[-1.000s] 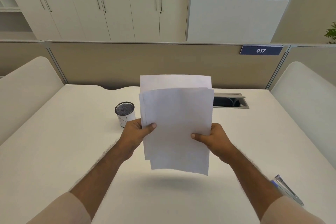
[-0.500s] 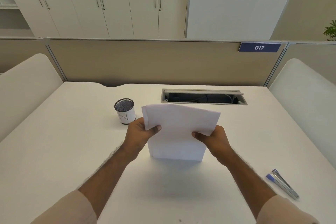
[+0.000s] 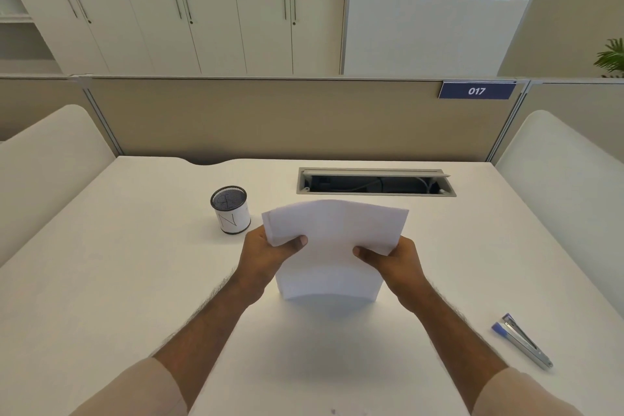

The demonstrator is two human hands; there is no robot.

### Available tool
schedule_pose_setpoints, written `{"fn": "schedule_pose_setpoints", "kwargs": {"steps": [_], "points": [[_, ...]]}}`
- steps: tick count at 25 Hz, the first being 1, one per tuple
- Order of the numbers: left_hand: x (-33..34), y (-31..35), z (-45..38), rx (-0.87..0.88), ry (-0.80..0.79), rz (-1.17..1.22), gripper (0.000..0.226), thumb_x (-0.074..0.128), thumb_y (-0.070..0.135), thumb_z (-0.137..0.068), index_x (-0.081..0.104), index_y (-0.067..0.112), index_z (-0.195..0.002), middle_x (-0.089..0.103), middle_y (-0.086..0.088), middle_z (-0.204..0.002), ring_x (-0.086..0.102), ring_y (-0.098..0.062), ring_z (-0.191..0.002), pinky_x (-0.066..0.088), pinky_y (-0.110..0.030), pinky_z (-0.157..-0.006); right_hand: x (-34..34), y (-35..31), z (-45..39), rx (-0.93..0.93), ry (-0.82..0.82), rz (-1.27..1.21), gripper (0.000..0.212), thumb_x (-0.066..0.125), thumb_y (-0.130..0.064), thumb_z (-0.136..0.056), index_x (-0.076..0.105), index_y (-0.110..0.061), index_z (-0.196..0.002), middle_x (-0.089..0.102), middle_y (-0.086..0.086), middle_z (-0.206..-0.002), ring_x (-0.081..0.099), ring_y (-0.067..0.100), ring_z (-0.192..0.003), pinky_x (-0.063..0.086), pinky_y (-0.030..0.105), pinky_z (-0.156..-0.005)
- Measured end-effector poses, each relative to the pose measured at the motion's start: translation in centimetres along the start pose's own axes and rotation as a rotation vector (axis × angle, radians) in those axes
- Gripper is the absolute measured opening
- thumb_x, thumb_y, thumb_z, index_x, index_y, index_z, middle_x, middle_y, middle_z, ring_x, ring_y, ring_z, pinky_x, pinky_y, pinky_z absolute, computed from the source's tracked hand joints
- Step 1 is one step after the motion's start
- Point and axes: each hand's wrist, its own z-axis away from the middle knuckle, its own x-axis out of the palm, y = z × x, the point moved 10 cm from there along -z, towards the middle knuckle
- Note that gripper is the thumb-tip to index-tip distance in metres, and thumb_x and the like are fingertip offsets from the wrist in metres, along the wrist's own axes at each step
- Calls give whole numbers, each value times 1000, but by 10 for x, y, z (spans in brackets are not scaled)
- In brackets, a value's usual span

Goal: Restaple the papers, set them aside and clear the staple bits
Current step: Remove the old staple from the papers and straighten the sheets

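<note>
Papers (image 3: 332, 257), a white stack of plain sheets, stood upright on the bottom edge on the white desk top (image 3: 118, 280), top edge bowed toward the far side. Left hand (image 3: 270, 255) pinches the left side edge, thumb on the near face, other fingers hidden behind; right hand (image 3: 400, 263) does the same on the right side edge. Both closed on the stack, which sits directly between the two sets of fingers. Long axis roughly vertical, short edge down on the desk; faces point toward and away from the wearer. Looks like squaring the sheets by tapping before stapling; not stapled yet, as far as can be told. Stapler (image 3: 521, 340), slim metal with a blue end, lies flat on the desk well right of and nearer than the right fingers, long axis diagonal, blue end pointing toward the stack. Right hand clearly nearer to it, so a reach would go right and back. Black mesh-top white cup (image 3: 230, 210) stands just beyond the left fingers, apart from the stack. Tiny specks (image 3: 333, 411) at the near desk edge, maybe staple bits, too small to tell.
</note>
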Motion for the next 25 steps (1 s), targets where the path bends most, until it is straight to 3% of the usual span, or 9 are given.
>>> {"fn": "schedule_pose_setpoints", "kwargs": {"steps": [6,13,16,19,22,24,25], "points": [[6,2,1,-24,35,-37,13,80,13,-77,73,21,-84,76,5,-80,69,-13,-73,58,-42,-78,0,7,0,42,15,16,25,80,-8,-75,71,-16,-97,75,4,-94,72,25,-87,60,39,-76],[2,-6,-1,-43,63,-41,8,80,17,-79,75,22,-81,77,-1,-85,68,-23,-79,56,-49,-83,0,13,-1,51,32,21,18,79,-9,-76,73,-17,-92,76,3,-91,72,25,-84,60,43,-78],[-4,-2,-2,-50,152,1,7,79,14,-80,73,17,-83,77,-1,-81,69,-26,-78,57,-47,-81,0,12,2,16,16,36,20,78,-11,-78,73,-19,-95,76,-1,-94,72,25,-90,59,39,-80],[-16,9,-8,-55,255,231,14,75,7,-82,69,16,-91,77,6,-81,70,-24,-83,56,-38,-81,-16,8,1,-53,79,49,42,82,-22,-74,65,-23,-113,71,-7,-109,67,14,-102,54,30,-86],[-33,10,-16,-81,322,509,38,75,7,-82,65,13,-118,74,1,-110,69,-23,-103,55,-39,-90,-34,29,2,100,215,56,82,85,-41,-64,46,-22,-134,54,-8,-130,53,12,-119,43,30,-96],[-37,0,-17,-144,371,646,36,73,7,-83,65,15,-118,72,-3,-115,68,-23,-105,55,-42,-91,-22,53,4,266,163,-215,99,85,-46,-56,40,-15,-139,54,4,-130,56,20,-116,44,36,-98],[-34,-6,-17,-185,379,688,32,72,7,-84,66,16,-114,71,-3,-115,69,-23,-104,54,-43,-92,-8,60,6,325,74,-359,96,85,-46,-56,45,-10,-135,58,9,-127,60,24,-111,47,39,-96]]}}
